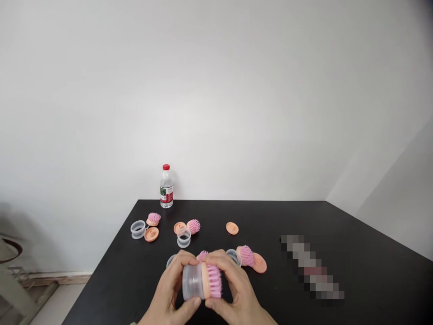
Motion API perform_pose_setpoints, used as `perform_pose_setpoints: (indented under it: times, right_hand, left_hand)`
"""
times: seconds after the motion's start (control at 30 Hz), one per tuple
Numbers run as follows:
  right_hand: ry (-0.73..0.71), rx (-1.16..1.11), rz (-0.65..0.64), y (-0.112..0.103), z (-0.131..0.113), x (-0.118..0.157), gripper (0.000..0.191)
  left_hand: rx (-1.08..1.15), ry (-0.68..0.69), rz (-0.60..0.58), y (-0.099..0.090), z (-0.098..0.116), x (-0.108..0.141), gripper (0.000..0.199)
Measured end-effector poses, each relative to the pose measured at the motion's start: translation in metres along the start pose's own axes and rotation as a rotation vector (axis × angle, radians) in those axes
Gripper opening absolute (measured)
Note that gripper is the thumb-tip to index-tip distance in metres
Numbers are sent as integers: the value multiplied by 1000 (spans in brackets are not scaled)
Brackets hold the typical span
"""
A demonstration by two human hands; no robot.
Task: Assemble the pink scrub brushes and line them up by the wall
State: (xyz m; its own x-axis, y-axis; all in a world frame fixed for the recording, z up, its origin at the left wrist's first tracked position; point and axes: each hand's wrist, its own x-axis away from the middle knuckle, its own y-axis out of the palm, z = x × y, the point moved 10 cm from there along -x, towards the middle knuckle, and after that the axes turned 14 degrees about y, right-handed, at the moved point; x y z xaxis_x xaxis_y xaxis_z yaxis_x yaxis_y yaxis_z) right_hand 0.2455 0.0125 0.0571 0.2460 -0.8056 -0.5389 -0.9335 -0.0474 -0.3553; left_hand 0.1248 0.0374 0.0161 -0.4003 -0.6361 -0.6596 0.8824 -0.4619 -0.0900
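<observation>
My left hand (165, 291) is closed around a clear, ring-shaped plastic body (192, 283), held on its side above the table's front. My right hand (244, 291) grips a brush head (213, 280) with pink bristles and a peach base. The base sits against the open end of the clear body; whether the two are locked together I cannot tell. Just behind my hands, another pink brush head (202, 255) and another clear ring (171, 259) are partly hidden. Beyond my right fingers lie a clear ring (234, 256), a brush head (246, 255) and a peach disc (260, 263).
On the black table (270, 216), a clear ring (138, 229), brush head (154, 219) and peach disc (151, 234) lie far left. A similar group surrounds another ring (183, 237). One disc (232, 228) lies apart. A water bottle (166, 187) stands behind; a blurred strip (313, 268) is right.
</observation>
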Motion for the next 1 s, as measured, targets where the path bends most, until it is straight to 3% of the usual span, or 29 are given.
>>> perform_pose_setpoints:
  times: [0.43, 0.7, 1.0]
  right_hand:
    - [-106, -1, 22, -4, -15, 1, 50]
    - [-190, 101, 30, -1, -24, 6, 40]
    - [-213, 129, 22, 2, -25, 9, 35]
  left_hand:
    - [-67, -121, 3, -9, -2, -2, 36]
    - [-116, -164, 2, -11, -6, -3, 35]
    - [52, -214, 40, -4, -8, -4, 46]
